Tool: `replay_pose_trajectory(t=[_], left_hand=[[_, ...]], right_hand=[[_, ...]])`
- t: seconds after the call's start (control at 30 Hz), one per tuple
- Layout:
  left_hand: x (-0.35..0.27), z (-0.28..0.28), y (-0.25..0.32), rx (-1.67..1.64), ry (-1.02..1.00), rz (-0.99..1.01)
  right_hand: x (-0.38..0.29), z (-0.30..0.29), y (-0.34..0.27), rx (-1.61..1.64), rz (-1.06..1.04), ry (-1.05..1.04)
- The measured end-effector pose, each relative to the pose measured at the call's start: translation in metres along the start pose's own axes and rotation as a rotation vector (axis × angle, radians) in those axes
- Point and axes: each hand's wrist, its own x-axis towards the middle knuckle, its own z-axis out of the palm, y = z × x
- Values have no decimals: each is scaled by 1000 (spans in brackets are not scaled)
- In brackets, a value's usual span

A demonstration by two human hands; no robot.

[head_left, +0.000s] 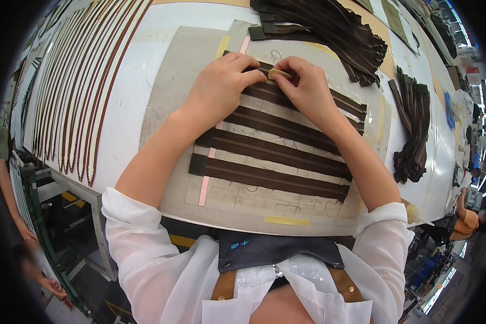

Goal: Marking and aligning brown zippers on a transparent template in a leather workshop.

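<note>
Brown zipper tapes with metal teeth lie side by side on a grey board (174,101); the nearest zipper (275,178) has a dark square tab (197,164) at its left end. My left hand (222,85) rests over the left part of the upper zippers, its thumb and index finger near the teeth; whether it grips a tape cannot be told. Between thumb and fingers my right hand (308,87) holds a small pale yellowish disc-like piece (279,74), just right of my left fingertips. A pink strip (203,190) runs beneath the zippers' left ends.
A pile of brown zippers (324,32) lies beyond the board, and a smaller bundle (411,125) to its right. Long red-brown and cream strips (81,89) lie at left. A bottle with a nozzle (415,212) is by my right sleeve. Other people are at both sides.
</note>
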Motion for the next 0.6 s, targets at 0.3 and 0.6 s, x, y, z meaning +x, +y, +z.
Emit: replay_pose_trajectory(t=[0.3,0.6], left_hand=[[1,-2,2,-3,-14,-10],[0,-12,-4,-129,-117,-43]], right_hand=[[-1,-3,4,54,21,-20],[-7,-6,-6,101,131,-49]])
